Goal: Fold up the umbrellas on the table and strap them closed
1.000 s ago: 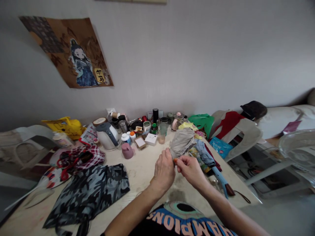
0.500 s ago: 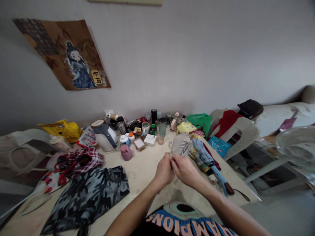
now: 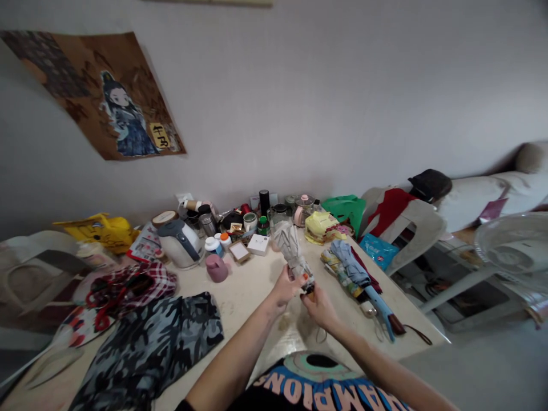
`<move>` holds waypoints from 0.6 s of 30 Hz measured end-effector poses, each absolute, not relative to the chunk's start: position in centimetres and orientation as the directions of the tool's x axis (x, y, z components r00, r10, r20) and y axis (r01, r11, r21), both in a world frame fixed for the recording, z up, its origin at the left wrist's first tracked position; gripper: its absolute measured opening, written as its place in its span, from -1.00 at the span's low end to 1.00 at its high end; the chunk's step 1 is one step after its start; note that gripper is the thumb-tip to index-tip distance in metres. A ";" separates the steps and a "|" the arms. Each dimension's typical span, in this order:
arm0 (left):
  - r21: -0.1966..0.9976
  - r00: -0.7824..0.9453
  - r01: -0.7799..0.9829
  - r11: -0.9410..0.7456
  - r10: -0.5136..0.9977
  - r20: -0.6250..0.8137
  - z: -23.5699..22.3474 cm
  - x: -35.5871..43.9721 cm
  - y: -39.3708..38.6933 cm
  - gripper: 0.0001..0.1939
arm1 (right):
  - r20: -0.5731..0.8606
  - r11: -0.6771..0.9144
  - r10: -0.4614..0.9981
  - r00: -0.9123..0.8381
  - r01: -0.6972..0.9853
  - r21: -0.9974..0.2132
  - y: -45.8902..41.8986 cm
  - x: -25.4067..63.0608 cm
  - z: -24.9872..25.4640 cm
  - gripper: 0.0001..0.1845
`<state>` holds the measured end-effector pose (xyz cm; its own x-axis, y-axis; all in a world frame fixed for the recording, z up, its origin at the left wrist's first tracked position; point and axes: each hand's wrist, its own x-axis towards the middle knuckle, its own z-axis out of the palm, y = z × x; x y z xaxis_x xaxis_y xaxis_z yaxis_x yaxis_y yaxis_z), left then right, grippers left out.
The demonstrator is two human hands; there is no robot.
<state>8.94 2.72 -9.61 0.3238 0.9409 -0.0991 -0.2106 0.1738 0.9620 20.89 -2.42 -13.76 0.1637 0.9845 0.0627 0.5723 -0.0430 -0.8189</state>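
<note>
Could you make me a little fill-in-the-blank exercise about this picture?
1. The left hand and right hand hold a grey ____ with its cloth gathered.
2. The camouflage fabric lies to the ____ of both hands.
3. The poster hangs on the ____.
4. The bag below the poster is mostly ____.

Missing words: umbrella; left; wall; yellow.

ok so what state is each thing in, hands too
gray umbrella: gathered in, held in both hands
left hand: closed around the gray umbrella
right hand: closed at its lower end
blue umbrella: folded, lying down
camo fabric: laid out, wrinkled
kettle: upright
green bottle: upright, capped
white box: shut
fan: can't tell if running
</note>
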 end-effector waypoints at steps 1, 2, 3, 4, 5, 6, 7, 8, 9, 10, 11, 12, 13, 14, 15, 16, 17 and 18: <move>0.962 0.353 -0.150 0.230 0.921 -0.165 -10.3 8.6 2.7 -0.31 | 0.050 -0.083 0.982 0.184 0.651 -0.754 -2.3 22.1 -14.8 -0.68; 0.958 0.354 -0.072 0.279 0.905 -0.237 -11.0 8.1 2.8 -0.27 | 0.023 -0.128 0.981 0.194 0.728 -0.673 -2.2 23.4 -15.8 -0.68; 0.947 0.332 0.011 0.321 0.892 -0.306 -11.9 7.5 2.8 -0.26 | -0.027 -0.186 0.977 0.210 0.795 -0.577 -2.4 24.8 -16.8 -0.69; 0.934 0.307 0.081 0.347 0.883 -0.355 -12.8 6.7 2.8 -0.28 | -0.060 -0.230 0.970 0.235 0.813 -0.535 -2.6 26.2 -17.8 -0.69; 0.925 0.276 0.141 0.353 0.883 -0.379 -13.7 5.9 2.8 -0.32 | -0.085 -0.272 0.960 0.265 0.827 -0.492 -3.0 27.6 -18.7 -0.68; 0.916 0.250 0.173 0.361 0.884 -0.395 -14.6 5.1 2.7 -0.35 | -0.110 -0.317 0.947 0.300 0.837 -0.446 -3.4 28.9 -19.5 -0.67; 0.909 0.224 0.199 0.366 0.886 -0.406 -15.5 4.2 2.7 -0.36 | -0.130 -0.347 0.938 0.322 0.840 -0.418 -3.9 30.0 -20.3 -0.66; 0.902 0.196 0.220 0.372 0.889 -0.414 -16.3 3.3 2.6 -0.36 | -0.143 -0.370 0.929 0.341 0.842 -0.392 -4.3 31.1 -21.0 -0.65; 0.894 0.166 0.240 0.377 0.892 -0.421 -17.0 2.4 2.4 -0.35 | -0.156 -0.389 0.921 0.357 0.844 -0.370 -4.6 31.9 -21.6 -0.65; 0.886 0.137 0.263 0.381 0.895 -0.425 -17.7 1.6 2.2 -0.35 | -0.165 -0.401 0.916 0.366 0.845 -0.354 -4.9 32.6 -22.0 -0.65; 0.878 0.109 0.288 0.383 0.897 -0.428 -18.2 0.8 2.1 -0.35 | -0.171 -0.409 0.912 0.372 0.847 -0.339 -5.1 33.2 -22.4 -0.65; 0.869 0.081 0.314 0.383 0.901 -0.427 -18.7 0.1 1.9 -0.35 | -0.174 -0.415 0.910 0.377 0.850 -0.326 -5.3 33.6 -22.8 -0.66; 0.860 0.055 0.339 0.381 0.905 -0.422 -19.1 -0.6 1.7 -0.37 | -0.171 -0.415 0.909 0.380 0.853 -0.315 -5.4 33.8 -23.0 -0.66; 0.853 0.028 0.363 0.375 0.911 -0.412 -19.5 -1.2 1.6 -0.40 | -0.160 -0.416 0.909 0.384 0.858 -0.303 -5.5 34.0 -23.2 -0.65; 0.846 -0.002 0.386 0.367 0.918 -0.397 -19.8 -1.8 1.4 -0.43 | -0.143 -0.416 0.910 0.390 0.862 -0.290 -5.6 33.9 -23.4 -0.65; 0.839 -0.037 0.408 0.359 0.925 -0.378 -20.1 -2.4 1.3 -0.48 | -0.123 -0.413 0.911 0.395 0.867 -0.278 -5.7 33.8 -23.5 -0.64; 0.832 -0.078 0.429 0.353 0.932 -0.355 -20.3 -3.1 1.1 -0.52 | -0.092 -0.402 0.916 0.391 0.878 -0.260 -5.9 33.6 -23.6 -0.63; 0.822 -0.126 0.450 0.348 0.936 -0.328 -20.5 -3.8 0.9 -0.56 | -0.047 -0.381 0.924 0.381 0.895 -0.232 -6.1 33.3 -23.7 -0.61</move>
